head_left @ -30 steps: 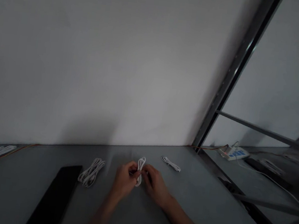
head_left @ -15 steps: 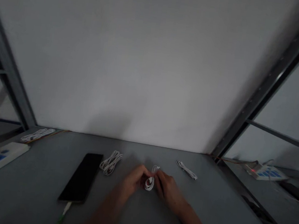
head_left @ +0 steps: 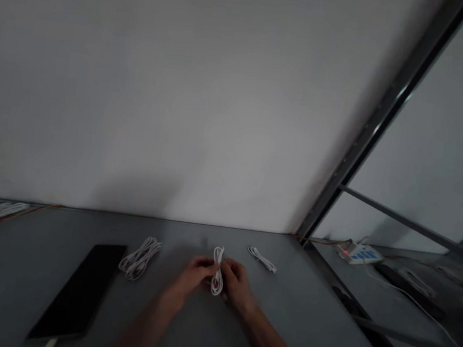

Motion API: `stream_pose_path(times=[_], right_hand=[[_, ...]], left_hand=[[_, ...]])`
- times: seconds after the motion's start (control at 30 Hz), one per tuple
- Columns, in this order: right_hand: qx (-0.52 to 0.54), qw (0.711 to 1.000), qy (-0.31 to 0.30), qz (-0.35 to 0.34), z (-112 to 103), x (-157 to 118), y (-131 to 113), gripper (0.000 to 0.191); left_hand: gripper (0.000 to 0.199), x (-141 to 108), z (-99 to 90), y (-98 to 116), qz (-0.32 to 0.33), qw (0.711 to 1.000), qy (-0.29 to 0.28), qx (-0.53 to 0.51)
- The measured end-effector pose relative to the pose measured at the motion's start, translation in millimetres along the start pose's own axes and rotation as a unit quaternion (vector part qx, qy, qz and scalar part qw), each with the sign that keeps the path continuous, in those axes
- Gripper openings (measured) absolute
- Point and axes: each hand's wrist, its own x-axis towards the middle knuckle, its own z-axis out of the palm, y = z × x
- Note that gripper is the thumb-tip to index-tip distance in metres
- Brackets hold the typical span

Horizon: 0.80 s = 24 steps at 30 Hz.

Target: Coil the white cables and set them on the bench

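White cable (head_left: 217,271), folded into a narrow looped bundle, stands almost upright between your hands, over the grey table top (head_left: 323,320). You can't tell from this view whether its lower end touches the surface. Your left hand (head_left: 196,275) has its fingers curled, pinching the bundle from the left. Your right hand (head_left: 236,287) mirrors it, fingers bent and pressed in from the right, so the two hands nearly meet around the loops. A speck of red shows in the bundle, too small to identify. Just past your right hand lies a short white cable bundle (head_left: 262,259), and left of your left hand lies a looser white cable coil (head_left: 139,259). Farther left sits a black smartphone (head_left: 77,290) with a white plug (head_left: 49,345) at its near end. Beyond the table's right edge, a white power strip (head_left: 359,254) sits on another surface beside a metal upright (head_left: 384,119). Behind everything rises a white wall (head_left: 183,89).
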Motion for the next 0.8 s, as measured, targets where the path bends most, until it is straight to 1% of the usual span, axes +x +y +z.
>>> stream_pose_path(times=[0.07,0.13,0.23,0.3,0.4,0.47,0.53,0.63,0.7,0.8], right_hand=[[0.065,0.997,0.020,0.044,0,2,-2,0.041],[0.114,0.989,0.018,0.088,-1,3,-6,0.037],[0.153,0.980,-0.018,0.129,-4,2,-14,0.034],[0.169,0.975,-0.042,0.137,-6,2,-18,0.032],[0.191,0.968,-0.054,0.153,-10,2,-23,0.026],[0.213,0.958,-0.057,0.184,-12,2,-25,0.021],[0.237,0.944,-0.068,0.220,-15,3,-26,0.017],[0.255,0.928,-0.090,0.256,-17,4,-28,0.013],[0.256,0.927,-0.094,0.258,-17,4,-28,0.014],[0.236,0.942,-0.081,0.225,-16,4,-26,0.015]], left_hand=[[0.033,5,2.4,-4,0.044,0.998,0.033,0.036],[0.032,9,3.5,-7,0.101,0.991,0.047,0.080],[0.024,10,3.8,-8,0.172,0.972,0.040,0.153],[0.016,7,4.4,-5,0.195,0.961,0.030,0.192],[0.008,-1,6.8,3,0.236,0.933,0.030,0.269],[0.008,-6,8.5,7,0.263,0.908,0.037,0.323],[0.011,-10,9.5,9,0.279,0.888,0.042,0.363],[0.016,-11,9.2,9,0.289,0.870,0.051,0.395],[0.016,-9,8.6,8,0.288,0.871,0.060,0.394],[0.011,-6,7.9,7,0.279,0.885,0.072,0.366]])
